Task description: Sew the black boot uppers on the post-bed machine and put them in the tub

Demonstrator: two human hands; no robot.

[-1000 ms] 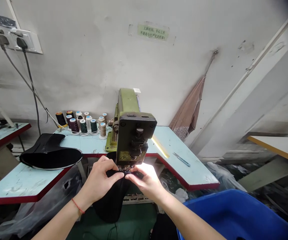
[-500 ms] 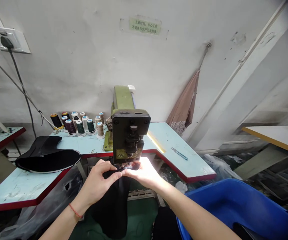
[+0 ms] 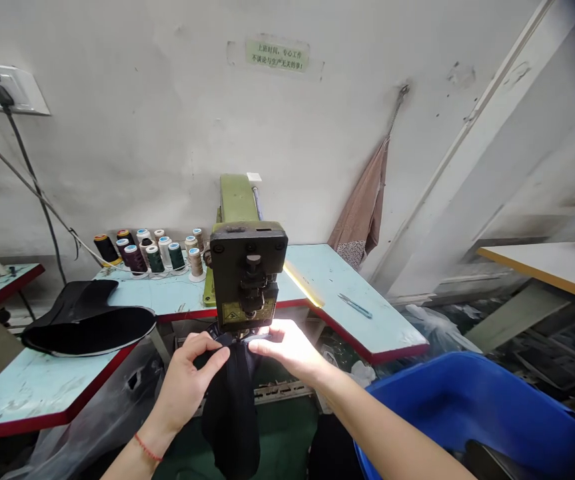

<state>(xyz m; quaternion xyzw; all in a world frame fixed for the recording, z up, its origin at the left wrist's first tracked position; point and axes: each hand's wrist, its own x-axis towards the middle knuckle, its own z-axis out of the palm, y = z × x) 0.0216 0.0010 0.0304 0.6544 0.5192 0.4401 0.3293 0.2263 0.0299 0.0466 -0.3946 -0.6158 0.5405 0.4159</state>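
A black boot upper (image 3: 231, 413) hangs down under the head of a green and black sewing machine (image 3: 250, 267). My left hand (image 3: 187, 377) is closed on its top edge, thumb and fingers pinching it just left of the needle area. On the other side, my right hand (image 3: 287, 347) pinches the same edge under the machine's lamp light. A short gap separates the two thumbs. The machine head and my fingers partly hide the spot under the needle.
Several thread spools (image 3: 154, 257) stand at the back of the light blue table (image 3: 312, 267). Another black boot upper (image 3: 92, 327) lies on its left wing. Thread snips (image 3: 355, 306) lie on the right wing. A blue tub (image 3: 417, 400) stands at my right, with a dark piece inside.
My hands have spread from thumbs nearly touching to a gap between them. The boot upper now hangs straighter between them. The view has shifted slightly.
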